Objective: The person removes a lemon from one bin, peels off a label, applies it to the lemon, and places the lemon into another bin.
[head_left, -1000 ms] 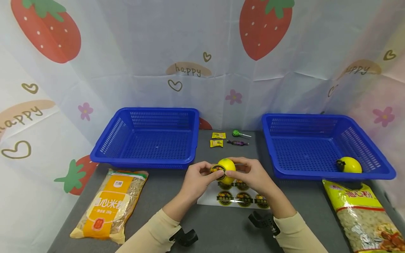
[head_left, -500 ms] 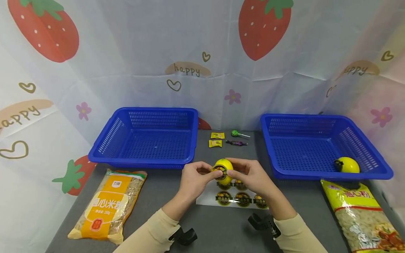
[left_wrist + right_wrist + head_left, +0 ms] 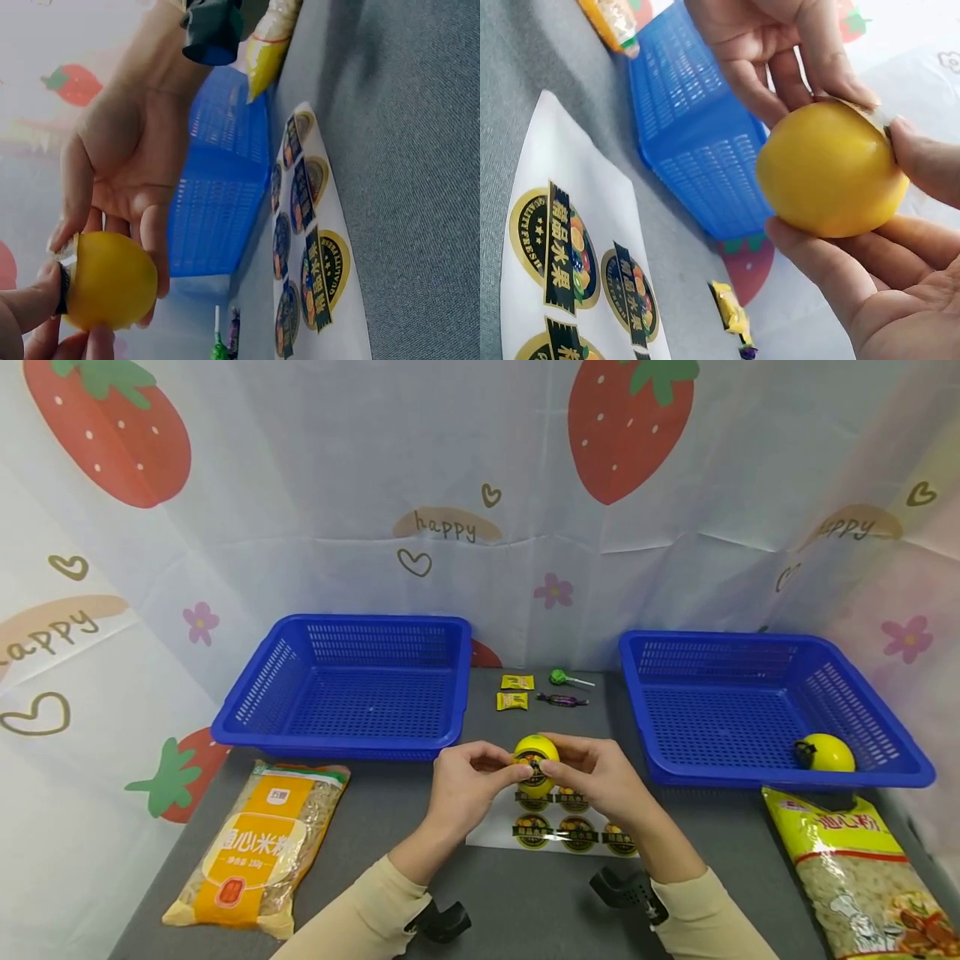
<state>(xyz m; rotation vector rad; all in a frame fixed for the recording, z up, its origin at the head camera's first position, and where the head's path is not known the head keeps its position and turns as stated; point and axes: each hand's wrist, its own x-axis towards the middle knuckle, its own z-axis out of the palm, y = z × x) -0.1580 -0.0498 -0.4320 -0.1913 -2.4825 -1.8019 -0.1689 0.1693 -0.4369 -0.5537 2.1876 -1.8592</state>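
Both hands hold a round yellow fruit (image 3: pixel 537 743) up over the table, in front of the body. On its near side lies a round black-and-gold label sticker (image 3: pixel 533 763), with both thumbs pressing on it. My left hand (image 3: pixel 467 787) grips the fruit from the left. My right hand (image 3: pixel 600 774) holds it from the right, fingers behind and beneath it in the right wrist view, where the fruit (image 3: pixel 829 176) hides most of the sticker. Below the hands lies a white sheet (image 3: pixel 487 833) of similar stickers, partly covered by the right hand and forearm.
A blue basket (image 3: pixel 345 747) stands at back left; another blue basket (image 3: pixel 787 775) at back right holds a yellow fruit (image 3: pixel 831 752) with a dark sticker. Between them lie yellow-wrapped candies (image 3: pixel 513 701), a purple candy (image 3: pixel 562 700) and a green lollipop (image 3: pixel 558 677). Food bags (image 3: pixel 251 852) flank both sides.
The fruit has turned slightly in the hands. Its sticker, earlier standing out at the left side, now lies against the near face under both thumbs.
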